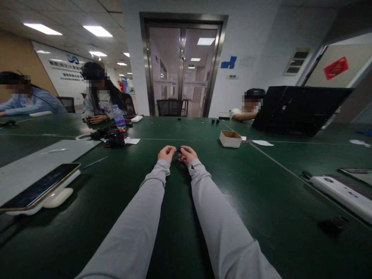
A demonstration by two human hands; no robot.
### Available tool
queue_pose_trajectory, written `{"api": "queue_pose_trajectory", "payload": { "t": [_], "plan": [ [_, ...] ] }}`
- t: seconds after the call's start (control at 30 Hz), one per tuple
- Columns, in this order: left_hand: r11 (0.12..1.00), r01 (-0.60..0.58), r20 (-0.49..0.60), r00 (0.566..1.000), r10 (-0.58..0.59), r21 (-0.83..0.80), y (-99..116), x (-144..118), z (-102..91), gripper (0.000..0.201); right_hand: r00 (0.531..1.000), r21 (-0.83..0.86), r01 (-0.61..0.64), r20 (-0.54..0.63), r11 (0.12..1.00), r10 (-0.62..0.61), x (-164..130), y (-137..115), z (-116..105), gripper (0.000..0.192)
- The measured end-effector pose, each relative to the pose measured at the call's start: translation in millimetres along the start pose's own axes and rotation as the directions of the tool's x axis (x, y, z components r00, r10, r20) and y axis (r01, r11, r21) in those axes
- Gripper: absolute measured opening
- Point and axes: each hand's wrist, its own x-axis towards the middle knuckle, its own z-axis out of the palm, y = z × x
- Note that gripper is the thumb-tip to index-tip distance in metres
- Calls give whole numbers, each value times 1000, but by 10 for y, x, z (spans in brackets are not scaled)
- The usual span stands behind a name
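Both hands meet over the green table (203, 217): left hand (166, 153) and right hand (188, 154) pinch a small black part (178, 149) between their fingertips. An open cardboard box (230, 138) stands near, to the right. A smartphone (39, 186) lies at far left.
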Motion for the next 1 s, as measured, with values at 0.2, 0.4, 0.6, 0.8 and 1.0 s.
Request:
{"api": "queue_pose_trajectory", "payload": {
  "t": [0.2,0.4,0.6,0.8,1.0],
  "plan": [
    [996,-34,65,997,40,-81,94,-50,-13,14,1000,10,-18,-19,1000,18,-10,-14,3,18],
    [988,3,51,999,5,-155,114,-44,-6,34,999,21,-23,-32,1000,23,-7,-15,1,20],
    [938,320,14,947,-321,-130,125,-36,28,28,1000,-2,-12,-19,1000,12,-5,-5,-5,17],
    [973,206,-6,978,-208,-99,139,-48,19,34,1000,6,-20,-7,1000,20,-7,2,-6,19],
    [980,193,-2,981,-193,-57,137,-55,21,28,1000,1,-27,-5,1000,27,-4,-3,-4,17]
  ]
}}
